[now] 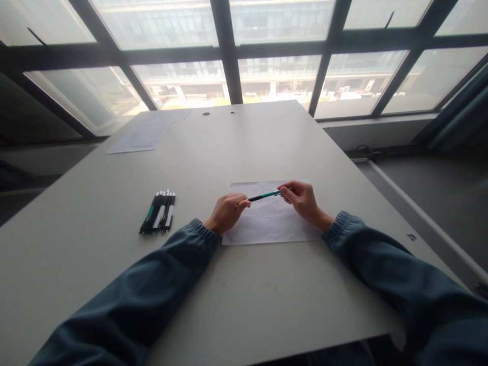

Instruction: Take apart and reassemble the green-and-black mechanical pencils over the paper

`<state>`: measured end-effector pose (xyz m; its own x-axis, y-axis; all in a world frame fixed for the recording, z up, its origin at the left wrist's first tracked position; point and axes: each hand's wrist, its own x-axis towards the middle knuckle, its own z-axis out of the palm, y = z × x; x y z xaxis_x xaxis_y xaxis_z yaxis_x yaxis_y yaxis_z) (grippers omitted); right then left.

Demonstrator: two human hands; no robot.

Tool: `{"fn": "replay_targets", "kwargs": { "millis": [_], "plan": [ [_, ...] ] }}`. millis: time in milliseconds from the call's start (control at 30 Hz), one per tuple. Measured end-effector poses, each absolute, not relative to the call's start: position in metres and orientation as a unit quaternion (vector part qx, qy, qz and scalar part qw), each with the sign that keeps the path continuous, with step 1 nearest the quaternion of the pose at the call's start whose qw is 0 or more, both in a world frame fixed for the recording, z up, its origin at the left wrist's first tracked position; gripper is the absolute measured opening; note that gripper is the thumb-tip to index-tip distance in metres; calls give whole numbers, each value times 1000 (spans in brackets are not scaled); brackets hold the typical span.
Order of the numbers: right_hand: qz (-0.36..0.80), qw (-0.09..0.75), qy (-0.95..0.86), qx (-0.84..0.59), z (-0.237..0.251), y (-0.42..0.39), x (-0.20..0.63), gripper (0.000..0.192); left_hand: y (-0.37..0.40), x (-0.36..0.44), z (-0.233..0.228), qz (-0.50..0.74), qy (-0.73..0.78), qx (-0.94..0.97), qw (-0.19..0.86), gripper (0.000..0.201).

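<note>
Gripping pen [265,195], both hands [229,211] [303,199] over paper sheet [272,221]; grey table [267,142] beneath large windows [274,76].

No words, numbers, brand names or signs can be read anywhere in this view. The sheet of paper [270,218] under the hands carries only faint marks too pale to make out, and the second sheet [147,133] at the far left of the table [244,305] shows faint lines that cannot be read either. Any print on the pen [265,195] or the row of pens [159,212] is too small to tell.
</note>
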<state>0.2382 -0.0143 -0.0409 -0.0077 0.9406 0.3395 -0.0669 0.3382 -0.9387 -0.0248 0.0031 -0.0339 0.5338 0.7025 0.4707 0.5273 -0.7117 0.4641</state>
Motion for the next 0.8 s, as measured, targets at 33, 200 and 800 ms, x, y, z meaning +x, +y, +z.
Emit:
{"fn": "replay_targets", "kwargs": {
  "millis": [33, 200, 800],
  "plan": [
    [419, 594, -565, -390, -40, -15, 238, 27, 4, -25, -34, 338, 358, 859, 139, 46],
    [390, 615, -544, -417, -41, -13, 240, 30, 4, -21, -33, 428, 364, 818, 122, 38],
    [383, 583, -589, -409, -40, -15, 240, 31, 3, -18, -29, 474, 335, 810, 87, 13]
  ]
}}
